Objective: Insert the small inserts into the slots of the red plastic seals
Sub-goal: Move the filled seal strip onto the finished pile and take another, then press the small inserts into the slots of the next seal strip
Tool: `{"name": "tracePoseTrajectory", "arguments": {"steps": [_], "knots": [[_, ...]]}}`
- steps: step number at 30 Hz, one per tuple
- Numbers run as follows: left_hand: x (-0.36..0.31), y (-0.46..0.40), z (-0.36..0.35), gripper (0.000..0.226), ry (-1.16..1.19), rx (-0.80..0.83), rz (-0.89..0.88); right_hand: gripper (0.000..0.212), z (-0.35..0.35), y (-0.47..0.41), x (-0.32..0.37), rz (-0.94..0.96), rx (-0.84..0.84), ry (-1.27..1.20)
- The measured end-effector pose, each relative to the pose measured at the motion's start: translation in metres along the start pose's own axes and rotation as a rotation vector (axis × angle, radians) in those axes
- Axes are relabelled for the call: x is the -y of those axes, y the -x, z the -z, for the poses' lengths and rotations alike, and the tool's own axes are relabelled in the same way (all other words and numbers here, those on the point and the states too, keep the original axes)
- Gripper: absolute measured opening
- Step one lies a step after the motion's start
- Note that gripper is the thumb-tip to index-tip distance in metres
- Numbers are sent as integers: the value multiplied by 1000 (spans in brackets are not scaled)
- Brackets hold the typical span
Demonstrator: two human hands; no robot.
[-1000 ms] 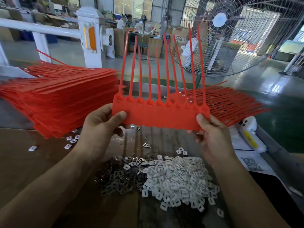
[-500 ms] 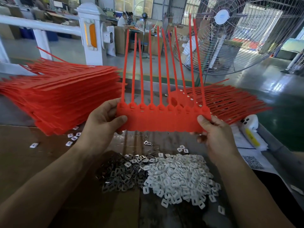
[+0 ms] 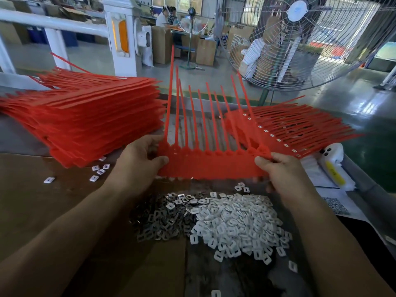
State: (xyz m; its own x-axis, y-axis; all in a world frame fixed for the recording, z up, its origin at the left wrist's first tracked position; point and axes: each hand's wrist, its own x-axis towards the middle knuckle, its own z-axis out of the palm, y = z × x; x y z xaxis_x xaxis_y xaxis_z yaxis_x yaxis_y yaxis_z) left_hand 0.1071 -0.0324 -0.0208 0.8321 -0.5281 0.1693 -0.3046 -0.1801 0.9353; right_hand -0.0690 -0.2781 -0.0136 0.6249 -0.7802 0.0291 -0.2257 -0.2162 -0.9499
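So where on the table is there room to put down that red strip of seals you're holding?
Bare brown cardboard lies front-left, between the tall red seal stack and the pile of small grey and white inserts. The middle is crowded with inserts. The right side is full: finished red seals and white papers.

The tabletop (image 3: 32, 211) was brown, cardboard-like at nine o'clock and dark and worn toward the centre. A heap of white inserts (image 3: 237, 224) lay at its middle, touching a darker, metallic-looking heap (image 3: 162, 221) at its nine o'clock side. A tall stack of red seals (image 3: 85, 123) rested at ten o'clock, a few loose inserts (image 3: 99, 170) just beside it. A lower red stack (image 3: 300, 127) lay at two o'clock, with papers (image 3: 334, 202) at three o'clock.
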Motion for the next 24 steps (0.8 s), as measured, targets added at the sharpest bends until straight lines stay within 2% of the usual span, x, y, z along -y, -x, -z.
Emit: {"name": "tracePoseTrajectory", "arguments": {"steps": [2,4,17,24], "knots": [[2,1,1,40,-227,19,29,7,1,1,-4,46,-14,221],[0,2,1,42,-328,49,49,10,3,2,-5,70,-25,345],[-7,-3,13,22,-472,152,115,21,22,0,2,-44,52,544],[-7,-2,13,26,-486,149,127,25,23,3,5,-26,23,668]]}}
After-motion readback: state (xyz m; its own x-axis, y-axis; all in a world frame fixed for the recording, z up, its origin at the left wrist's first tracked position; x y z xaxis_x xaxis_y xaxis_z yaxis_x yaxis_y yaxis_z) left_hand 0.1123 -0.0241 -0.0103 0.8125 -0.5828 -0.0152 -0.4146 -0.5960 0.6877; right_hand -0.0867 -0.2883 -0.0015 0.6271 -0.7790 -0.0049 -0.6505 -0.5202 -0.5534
